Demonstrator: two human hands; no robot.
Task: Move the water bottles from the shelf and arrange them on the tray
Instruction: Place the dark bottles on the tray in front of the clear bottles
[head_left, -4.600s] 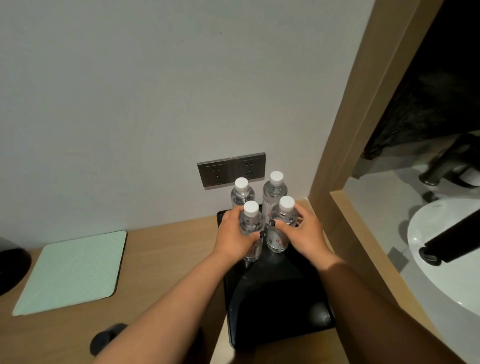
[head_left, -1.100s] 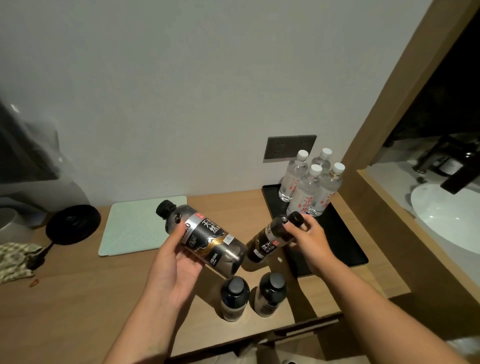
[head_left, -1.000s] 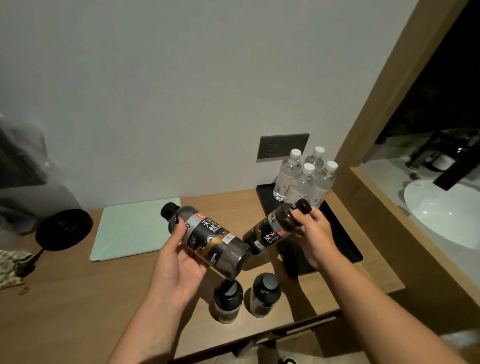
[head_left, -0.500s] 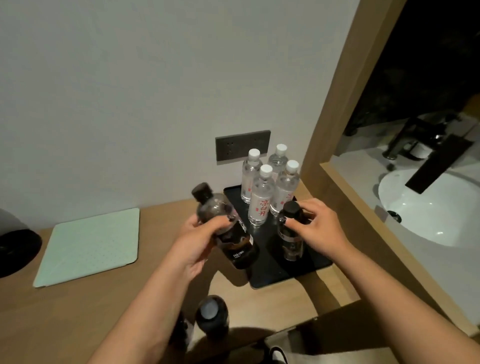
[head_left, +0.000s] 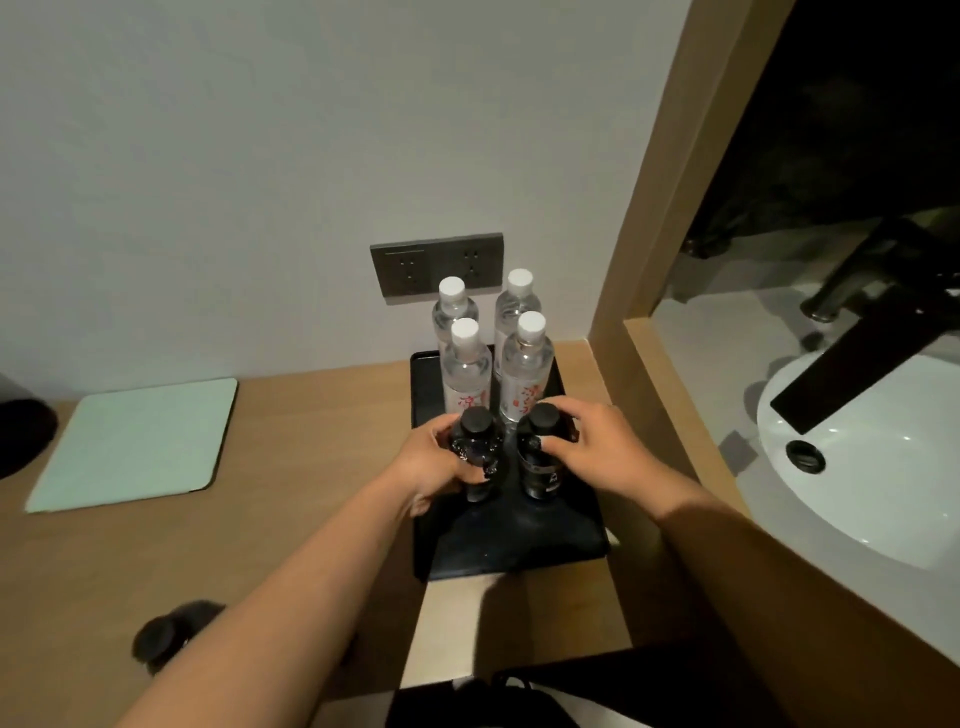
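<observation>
A black tray (head_left: 519, 545) lies on the wooden counter against the wall. Several clear water bottles (head_left: 524, 364) with white caps stand upright in a tight group at its far end. Just in front of them two dark bottles with black caps stand upright on the tray. My left hand (head_left: 431, 467) grips the left dark bottle (head_left: 475, 441) around its body. My right hand (head_left: 597, 447) grips the right dark bottle (head_left: 540, 462) from the right side. The two dark bottles stand side by side, almost touching.
A pale green mat (head_left: 135, 441) lies on the counter at left. Another dark bottle cap (head_left: 166, 636) shows at the counter's near left, partly behind my left arm. A grey wall socket (head_left: 436, 262) sits behind the bottles. A wooden frame (head_left: 654, 234) separates a white basin (head_left: 857, 467) at right.
Both hands carried the dark bottles from in front of the counter onto the tray. The left bottle went from tilted to upright, and both now stand behind the clear ones' front row.
</observation>
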